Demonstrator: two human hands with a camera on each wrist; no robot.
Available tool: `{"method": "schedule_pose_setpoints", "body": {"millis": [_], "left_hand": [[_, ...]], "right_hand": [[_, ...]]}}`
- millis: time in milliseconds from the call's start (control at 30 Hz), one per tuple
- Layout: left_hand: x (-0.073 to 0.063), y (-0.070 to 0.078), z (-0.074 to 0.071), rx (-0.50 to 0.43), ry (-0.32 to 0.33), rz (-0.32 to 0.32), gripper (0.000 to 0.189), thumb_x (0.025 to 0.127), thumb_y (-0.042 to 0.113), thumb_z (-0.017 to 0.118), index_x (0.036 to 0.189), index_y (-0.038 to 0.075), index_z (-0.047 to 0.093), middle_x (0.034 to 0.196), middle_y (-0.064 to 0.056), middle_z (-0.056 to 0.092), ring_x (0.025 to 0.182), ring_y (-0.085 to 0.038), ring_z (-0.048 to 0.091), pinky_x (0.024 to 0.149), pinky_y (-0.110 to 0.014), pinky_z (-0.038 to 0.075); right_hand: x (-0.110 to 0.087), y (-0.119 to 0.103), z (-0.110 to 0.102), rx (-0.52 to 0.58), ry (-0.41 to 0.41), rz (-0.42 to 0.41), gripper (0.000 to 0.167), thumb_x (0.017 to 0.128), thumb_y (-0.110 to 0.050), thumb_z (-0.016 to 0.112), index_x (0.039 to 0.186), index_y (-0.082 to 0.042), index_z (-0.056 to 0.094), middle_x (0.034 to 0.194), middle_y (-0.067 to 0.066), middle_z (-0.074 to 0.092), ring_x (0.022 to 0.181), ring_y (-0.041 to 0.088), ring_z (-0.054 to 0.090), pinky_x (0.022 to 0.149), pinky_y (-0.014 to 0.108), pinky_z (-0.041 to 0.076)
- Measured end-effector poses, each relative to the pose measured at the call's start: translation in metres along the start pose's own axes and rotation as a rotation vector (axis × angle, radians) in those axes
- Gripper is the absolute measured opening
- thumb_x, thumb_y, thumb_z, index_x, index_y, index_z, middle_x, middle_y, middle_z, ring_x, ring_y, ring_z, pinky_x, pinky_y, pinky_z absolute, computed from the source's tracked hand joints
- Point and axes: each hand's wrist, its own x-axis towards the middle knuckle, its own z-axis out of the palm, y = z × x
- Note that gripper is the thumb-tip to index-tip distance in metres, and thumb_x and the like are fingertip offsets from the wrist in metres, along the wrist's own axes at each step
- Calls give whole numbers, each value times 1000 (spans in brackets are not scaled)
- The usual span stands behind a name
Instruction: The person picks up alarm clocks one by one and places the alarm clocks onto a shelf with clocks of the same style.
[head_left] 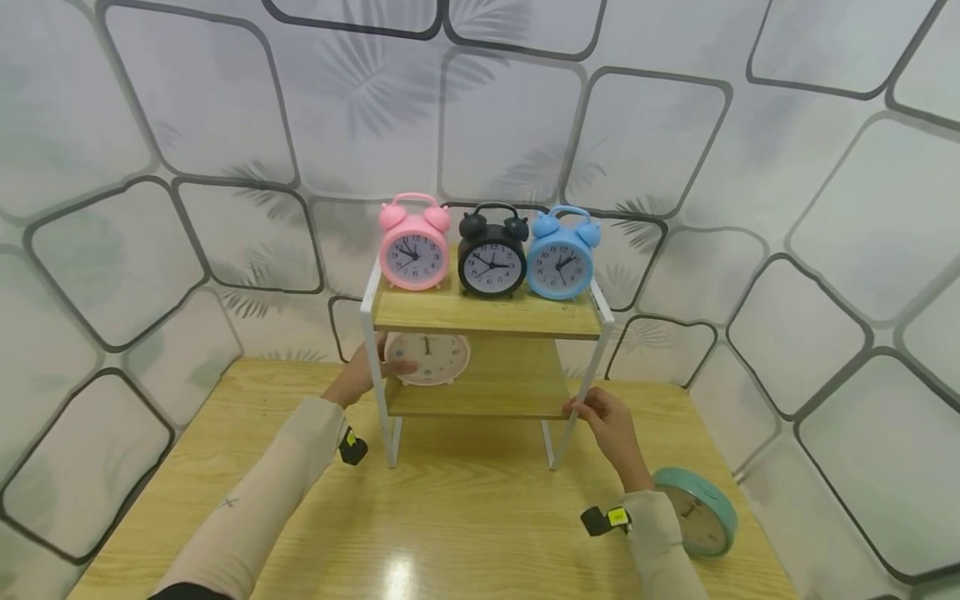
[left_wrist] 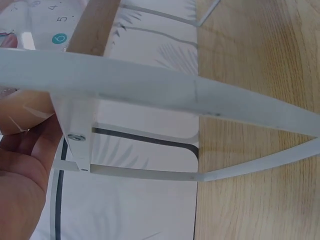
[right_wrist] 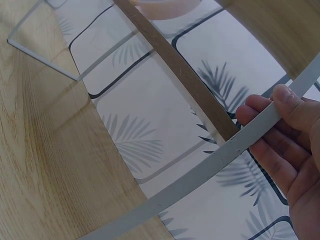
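A two-tier shelf rack with white metal legs (head_left: 375, 367) and wooden boards stands on the table. On its lower board, at the left end, is a round pale pink alarm clock (head_left: 431, 367), its top hidden by the upper board. My left hand (head_left: 354, 379) reaches past the left leg and holds this clock by its left edge, thumb across the dial. In the left wrist view, the clock's dial (left_wrist: 55, 22) shows behind the white frame. My right hand (right_wrist: 295, 135) pinches the rack's right front leg (right_wrist: 220, 157) between thumb and fingers, close to the lower board.
Along the top board stand a pink twin-bell clock (head_left: 414, 254), a black one (head_left: 492, 260) and a blue one (head_left: 561, 262). A teal round clock (head_left: 697, 508) is on the table beside my right forearm. A patterned wall (head_left: 510, 125) rises behind the rack.
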Motion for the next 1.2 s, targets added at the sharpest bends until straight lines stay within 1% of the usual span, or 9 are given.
{"method": "schedule_pose_setpoints", "body": {"millis": [167, 267, 433, 600, 700, 833, 967, 1100, 1200], "left_hand": [[6, -18, -1, 6, 4, -7, 60, 84, 8, 70, 137, 7, 42, 130, -24, 54, 115, -39, 55, 90, -43, 51], [8, -22, -1, 20, 4, -17, 65, 84, 11, 71, 140, 11, 38, 132, -22, 53, 118, -40, 53, 92, -45, 50], [5, -14, 0, 12, 6, -7, 70, 84, 5, 69, 143, 12, 33, 134, -23, 49, 121, -42, 49, 96, -51, 46], [-3, -1, 2, 10, 12, 5, 67, 84, 0, 67, 141, 7, 33, 133, -26, 48, 120, -44, 49, 97, -51, 45], [-7, -4, 2, 9, 32, -24, 65, 85, 4, 68, 140, 4, 34, 132, -27, 49, 118, -43, 51, 94, -49, 47], [-11, -14, -3, 28, 115, -65, 68, 85, 12, 68, 139, 2, 30, 138, -27, 41, 125, -45, 45, 100, -54, 42], [-19, -21, -9, -10, 236, -20, 69, 86, 8, 67, 141, 4, 25, 143, -24, 33, 133, -44, 34, 109, -57, 30], [-34, -19, -11, -23, 327, 60, 58, 91, 4, 59, 140, 2, 29, 138, -20, 38, 126, -27, 43, 107, -34, 39], [-48, -12, -7, 1, 378, 90, 44, 96, 9, 53, 136, -1, 36, 128, -3, 48, 115, -5, 49, 93, -13, 44]], "right_hand": [[0, -2, -1, -16, -1, 27, 11, 89, 1, 58, 90, 12, 59, 89, 33, 64, 77, -1, 67, 74, 18, 55], [-1, -8, -1, -24, -2, 34, 8, 89, 3, 58, 89, 12, 59, 89, 33, 64, 77, 1, 67, 75, 24, 56], [-2, -25, 1, -40, 0, 24, 7, 88, 6, 57, 88, 13, 59, 88, 33, 64, 76, 4, 68, 75, 33, 56], [-2, -31, 3, -35, -9, 32, 9, 89, 6, 57, 88, 15, 58, 88, 34, 63, 76, 2, 67, 75, 25, 57], [-2, -31, 4, -32, -16, 29, 10, 89, 5, 57, 89, 15, 58, 88, 35, 63, 76, 2, 67, 74, 21, 56], [-2, -30, 4, -32, -18, 19, 10, 89, 5, 57, 88, 14, 58, 87, 35, 63, 76, 3, 67, 74, 21, 56], [-2, -31, 3, -32, -19, 14, 9, 89, 6, 56, 88, 14, 58, 87, 35, 63, 75, 3, 67, 74, 23, 56], [-1, -28, 2, -33, -19, 2, 8, 89, 6, 57, 87, 14, 58, 86, 34, 64, 75, 2, 67, 73, 22, 56], [-1, -28, 2, -33, -19, -13, 8, 88, 7, 57, 88, 15, 58, 86, 34, 64, 75, 2, 67, 73, 20, 56]]}}
